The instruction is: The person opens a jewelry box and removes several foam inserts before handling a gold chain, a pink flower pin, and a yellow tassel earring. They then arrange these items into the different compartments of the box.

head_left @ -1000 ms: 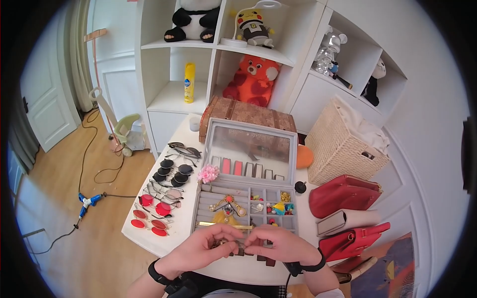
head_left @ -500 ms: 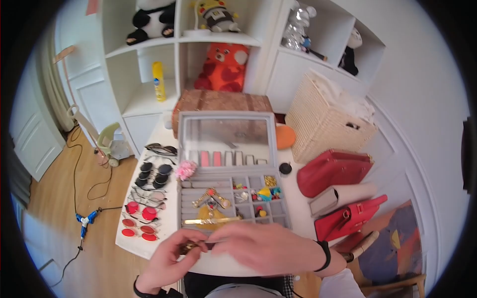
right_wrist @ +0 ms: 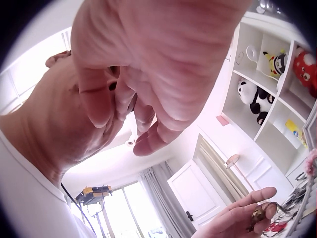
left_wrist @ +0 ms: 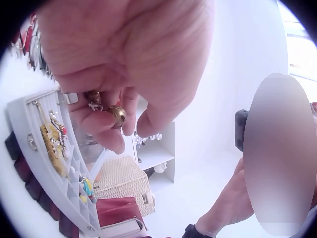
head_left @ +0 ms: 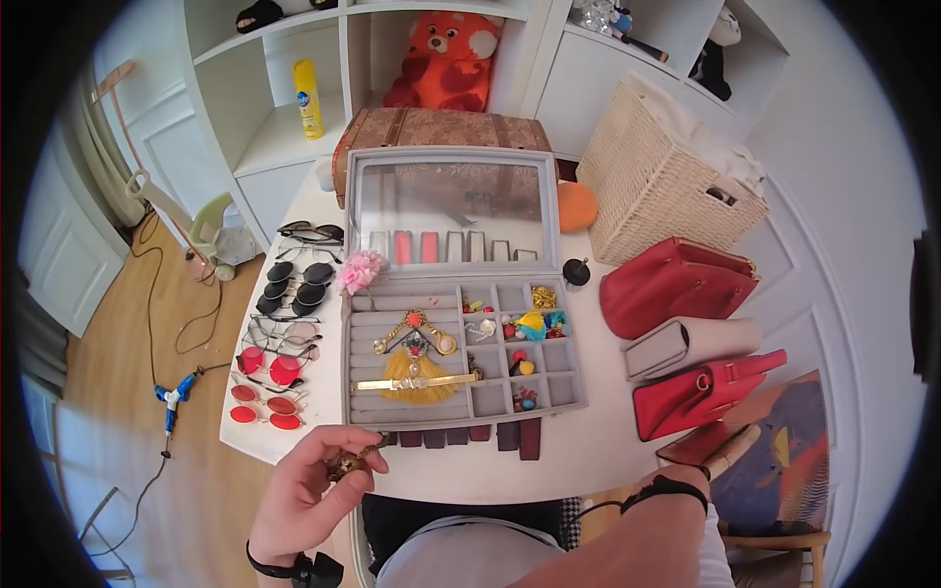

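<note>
In my left hand (head_left: 312,490), at the table's front edge, is a piece of jewellery with round gold beads (left_wrist: 118,115) and a short dark chain, held between thumb and fingers. My right hand (right_wrist: 143,74) is raised in front of the face, fingers loosely bent, nothing visible in them; in the head view only its forearm (head_left: 627,539) shows. Beyond the left hand lies an open grey jewellery box (head_left: 461,416) with a glass lid. A gold strip (head_left: 392,383) lies across a yellow-tasselled necklace (head_left: 421,365) on its ring rolls; colourful earrings (head_left: 534,323) fill compartments.
Several sunglasses (head_left: 284,368) line the table's left side, a pink flower (head_left: 361,271) by the box. Red handbags (head_left: 676,284) and a wicker basket (head_left: 667,186) stand right. A brown trunk (head_left: 441,127) sits behind the lid. Dark straps (head_left: 529,438) stick out below the box.
My hands have parted: the right has left the jewellery and risen toward the face, while the left keeps the gold beads, farther left. The head view has tilted downward.
</note>
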### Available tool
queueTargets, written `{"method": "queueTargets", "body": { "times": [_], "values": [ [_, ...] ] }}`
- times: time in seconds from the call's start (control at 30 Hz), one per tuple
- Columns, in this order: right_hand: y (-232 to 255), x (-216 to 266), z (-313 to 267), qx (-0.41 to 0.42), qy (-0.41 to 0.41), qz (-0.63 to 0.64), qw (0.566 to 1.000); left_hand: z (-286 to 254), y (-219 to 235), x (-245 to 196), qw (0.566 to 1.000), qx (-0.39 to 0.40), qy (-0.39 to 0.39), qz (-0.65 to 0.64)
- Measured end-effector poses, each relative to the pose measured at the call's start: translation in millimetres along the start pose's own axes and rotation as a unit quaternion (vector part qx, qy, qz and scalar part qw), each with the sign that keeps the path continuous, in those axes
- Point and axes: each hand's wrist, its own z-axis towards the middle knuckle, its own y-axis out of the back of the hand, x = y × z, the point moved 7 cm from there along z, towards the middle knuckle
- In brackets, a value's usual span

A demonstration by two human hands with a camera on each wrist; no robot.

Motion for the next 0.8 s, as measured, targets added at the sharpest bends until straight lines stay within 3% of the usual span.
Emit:
{"method": "queueTargets", "body": {
  "times": [0.2, 0.33, 0.37, 0.4, 0.47, 0.53, 0.57, 0.63, 0.67, 0.73, 0.77, 0.8],
  "values": [
    [7, -3, -16, -0.044, 0.045, -0.027, 0.998, 4, 28, -9, 0.997, -0.076, -0.002, -0.026],
    [44, -2, -36, 0.038, -0.093, 0.076, 0.992, 3, 49, -15, 0.984, -0.17, -0.043, 0.028],
    [70, -6, -33, -0.001, -0.222, -0.05, 0.974, 1, 56, -11, 0.982, -0.185, -0.037, 0.032],
    [99, -5, -31, -0.041, -0.335, -0.188, 0.923, 4, 61, -6, 0.979, -0.196, -0.039, 0.035],
    [140, -44, -83, -0.157, -0.489, -0.22, 0.829, 6, 66, 4, 0.972, -0.226, -0.04, 0.05],
    [175, -78, -128, -0.254, -0.508, -0.273, 0.776, 8, 64, 5, 0.976, -0.212, -0.036, 0.044],
    [178, -87, -141, -0.257, -0.514, -0.266, 0.774, 9, 68, 9, 0.973, -0.223, -0.032, 0.044],
    [188, -94, -145, -0.213, -0.573, -0.408, 0.678, 11, 82, 17, 0.966, -0.256, -0.025, 0.031],
    [190, -102, -142, -0.204, -0.572, -0.407, 0.682, 17, 86, 30, 0.963, -0.266, -0.026, 0.028],
    [187, -116, -147, -0.159, -0.621, -0.425, 0.639, 14, 98, 43, 0.92, -0.367, -0.123, 0.058],
    [186, -119, -144, -0.153, -0.623, -0.425, 0.639, 7, 91, 47, 0.892, -0.416, -0.116, 0.134],
    [186, -121, -141, -0.129, -0.636, -0.43, 0.628, 5, 89, 55, 0.891, -0.419, -0.114, 0.131]
  ]
}}
